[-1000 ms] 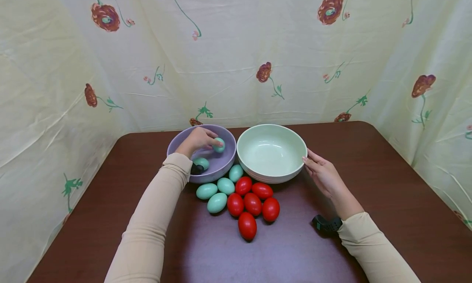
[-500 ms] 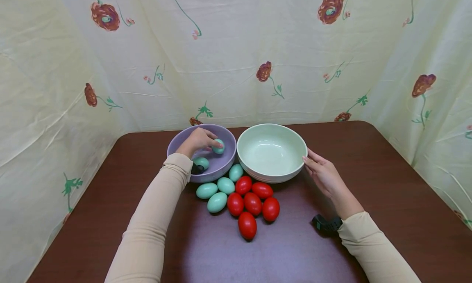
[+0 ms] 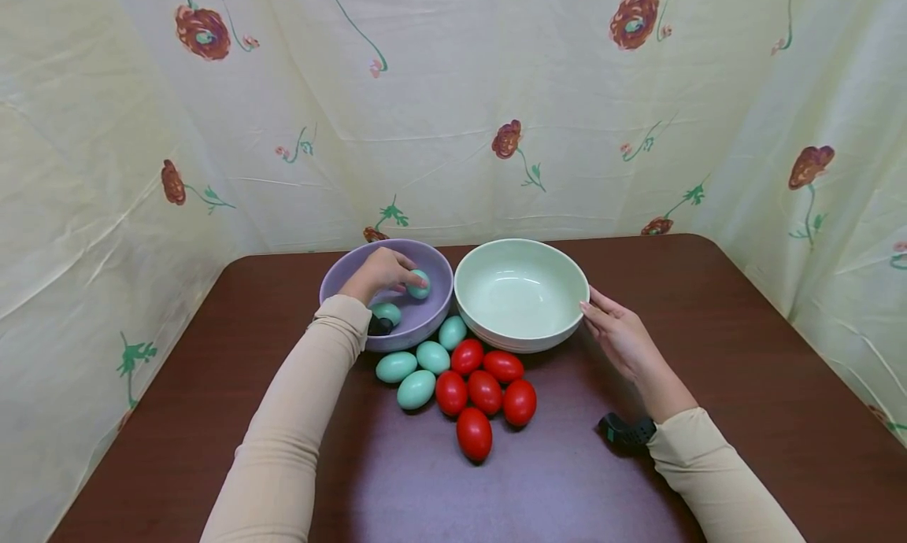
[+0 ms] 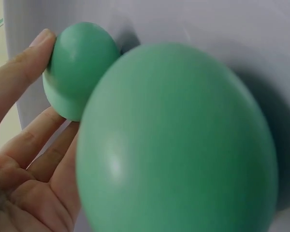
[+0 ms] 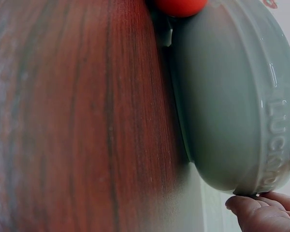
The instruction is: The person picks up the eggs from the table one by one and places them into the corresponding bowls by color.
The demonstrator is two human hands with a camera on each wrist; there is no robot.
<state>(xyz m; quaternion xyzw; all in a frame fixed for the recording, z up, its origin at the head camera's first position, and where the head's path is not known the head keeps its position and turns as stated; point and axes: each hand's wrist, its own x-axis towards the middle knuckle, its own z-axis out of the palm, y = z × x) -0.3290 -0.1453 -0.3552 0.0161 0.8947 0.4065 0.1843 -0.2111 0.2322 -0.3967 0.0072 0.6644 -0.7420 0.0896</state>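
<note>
Pale floral cloth [image 3: 439, 157] backs the work area. Dark brown table [image 3: 581, 480] below carries a pale green bowl [image 3: 524, 340], right of a purple bowl [image 3: 404, 342], rims very close or touching. Right hand [image 3: 623, 338]: fingertips rest against the pale green bowl's outer right wall. Left hand [image 3: 383, 274]: inside the purple bowl, thumb and fingers pinching a turquoise egg [image 3: 420, 284]. Six red eggs [image 3: 485, 392] and four loose turquoise eggs [image 3: 416, 389] lie in front of the bowls. The pinched egg sits at the fingertips, right of the palm, long axis seemingly near upright in the left wrist view; contact with the bowl floor cannot be confirmed. Second egg [image 3: 386, 313] lies by the left wrist, well apart from the right hand.
</note>
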